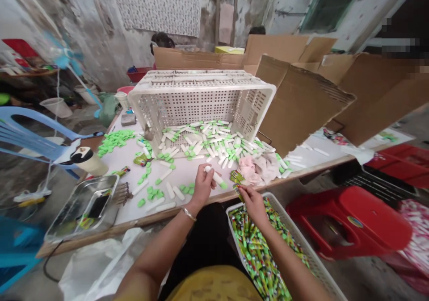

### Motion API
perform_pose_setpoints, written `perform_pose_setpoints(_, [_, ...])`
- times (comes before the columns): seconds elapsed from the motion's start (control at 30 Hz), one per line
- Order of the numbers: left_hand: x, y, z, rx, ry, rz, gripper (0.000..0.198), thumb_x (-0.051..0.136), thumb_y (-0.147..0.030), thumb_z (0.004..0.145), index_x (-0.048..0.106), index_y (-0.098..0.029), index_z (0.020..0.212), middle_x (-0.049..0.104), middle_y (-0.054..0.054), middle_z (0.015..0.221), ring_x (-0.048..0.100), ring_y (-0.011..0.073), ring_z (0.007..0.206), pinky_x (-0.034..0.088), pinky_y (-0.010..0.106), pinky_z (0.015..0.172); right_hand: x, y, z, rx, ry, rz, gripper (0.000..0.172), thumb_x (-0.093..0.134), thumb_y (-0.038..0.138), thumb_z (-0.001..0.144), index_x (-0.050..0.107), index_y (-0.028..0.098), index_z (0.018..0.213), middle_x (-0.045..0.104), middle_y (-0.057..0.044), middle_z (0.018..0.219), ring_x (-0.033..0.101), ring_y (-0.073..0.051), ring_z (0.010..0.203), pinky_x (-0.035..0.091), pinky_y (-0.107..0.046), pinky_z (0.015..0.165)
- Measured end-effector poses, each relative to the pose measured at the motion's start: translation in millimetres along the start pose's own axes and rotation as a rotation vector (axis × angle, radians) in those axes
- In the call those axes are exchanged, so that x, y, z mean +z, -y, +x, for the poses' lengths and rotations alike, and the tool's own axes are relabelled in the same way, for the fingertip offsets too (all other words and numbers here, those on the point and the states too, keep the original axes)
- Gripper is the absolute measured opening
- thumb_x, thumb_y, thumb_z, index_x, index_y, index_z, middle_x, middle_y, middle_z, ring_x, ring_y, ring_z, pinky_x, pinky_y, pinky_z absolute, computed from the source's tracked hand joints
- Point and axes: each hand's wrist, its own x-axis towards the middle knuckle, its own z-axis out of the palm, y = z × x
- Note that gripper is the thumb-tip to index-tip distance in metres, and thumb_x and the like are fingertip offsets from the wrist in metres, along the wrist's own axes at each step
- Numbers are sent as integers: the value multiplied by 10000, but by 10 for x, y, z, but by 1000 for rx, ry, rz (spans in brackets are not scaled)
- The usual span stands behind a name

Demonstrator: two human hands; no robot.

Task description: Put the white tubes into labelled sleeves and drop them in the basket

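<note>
My left hand (pixel 203 184) is closed round a white tube with a green cap (pixel 217 178) just above the table's front edge. My right hand (pixel 252 202) pinches a small green labelled item (pixel 237 188) over the near end of a white basket (pixel 321 267) filled with several green labelled tubes. A white crate (pixel 201 100) lies tipped on its side on the table, spilling several white tubes and green caps (pixel 208 142). A pink cloth (pixel 256 169) lies by my right hand.
A pile of green caps (pixel 115 141) lies at the table's left. A metal tray (pixel 82 207) sits at the front left corner. Cardboard boxes (pixel 301 100) stand behind and right. Red plastic stools (pixel 348 223) are on the floor right, a blue chair (pixel 30 135) left. Another person's head (pixel 162 39) shows behind the boxes.
</note>
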Motion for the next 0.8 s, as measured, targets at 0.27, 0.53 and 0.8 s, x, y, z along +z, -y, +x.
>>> perform_pose_setpoints(0.27, [158, -172, -142, 37, -10, -39, 334, 485, -413, 802, 393, -193, 1036, 607, -6, 723, 480, 54, 444, 413, 172, 430, 11, 134, -126, -127, 5, -17, 270, 494, 374, 807, 664, 185, 896, 682, -83, 901, 612, -220, 835, 459, -359, 781])
perform_pose_setpoints(0.53, [137, -81, -231, 0, 32, 89, 283, 482, -379, 802, 409, -188, 999, 587, -14, 728, 480, 46, 455, 418, 162, 447, 42, 171, -157, -73, 44, 55, 279, 511, 377, 791, 674, 166, 874, 696, -77, 862, 625, -220, 805, 469, -343, 756])
perform_pose_setpoints(0.8, [101, 48, -303, -94, 95, 22, 270, 439, -405, 816, 389, -195, 979, 510, -58, 589, 506, 92, 461, 438, 217, 483, 13, 229, -176, -241, 132, -295, 326, 594, 372, 743, 626, 165, 992, 671, -95, 922, 601, -240, 860, 443, -353, 771])
